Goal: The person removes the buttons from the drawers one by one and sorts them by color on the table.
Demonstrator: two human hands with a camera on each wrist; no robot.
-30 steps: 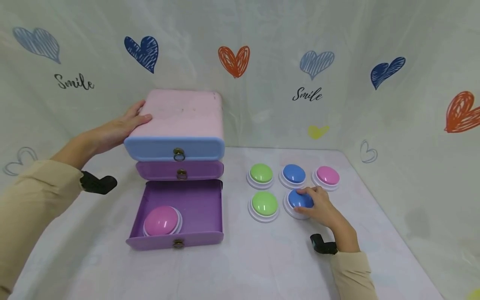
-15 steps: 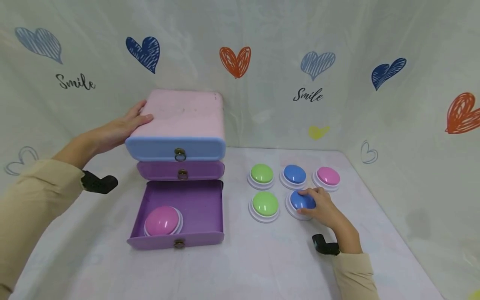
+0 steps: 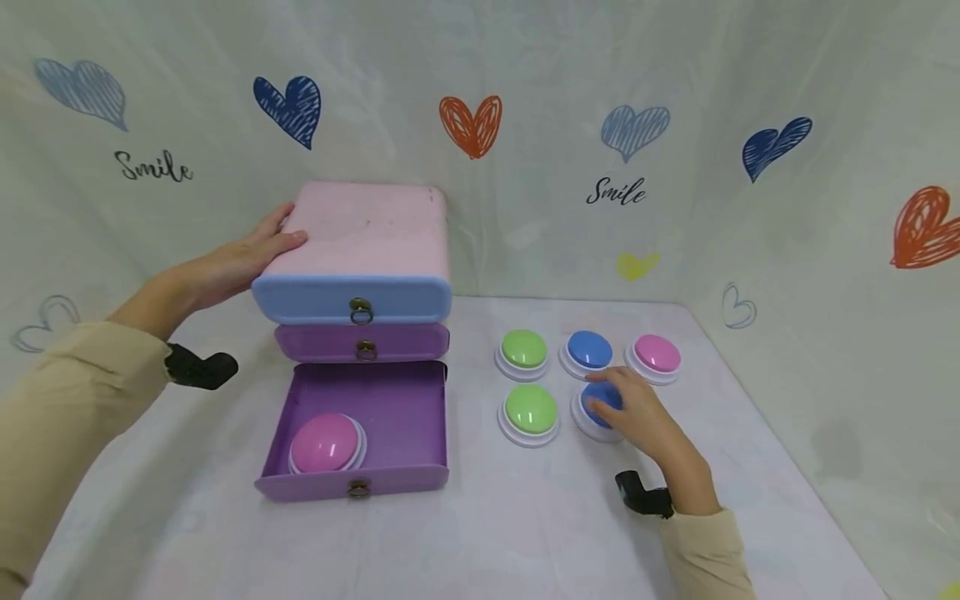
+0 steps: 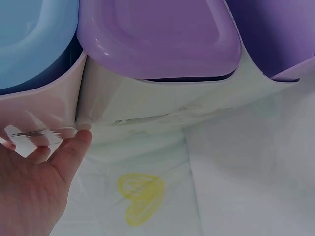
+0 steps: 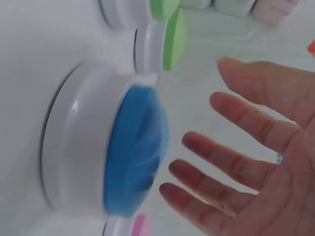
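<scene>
A small drawer unit [image 3: 367, 225] with a pink top stands at the left in the head view. My left hand [image 3: 240, 258] rests against its left side, thumb toward the top edge; the left wrist view shows its fingertips on the pink wall. The bottom purple drawer [image 3: 408, 433] is pulled out and holds a pink button [image 3: 325, 442]. At the right, my right hand [image 3: 637, 412] hovers just over the front blue button [image 5: 130, 157], which has a white base. In the right wrist view its fingers are spread, with a gap between them and the blue dome.
Behind the front blue button is another blue button [image 3: 589, 350], with a pink button [image 3: 656, 354] to its right. Two green buttons, the rear one [image 3: 523, 348] and the front one [image 3: 531, 408], stand to the left. A heart-printed curtain [image 3: 525, 225] backs the table.
My right hand has let go of the front blue button and lifted slightly, fingers loosened. The button stays on the table, shifted slightly right since one second ago. My left hand keeps its place.
</scene>
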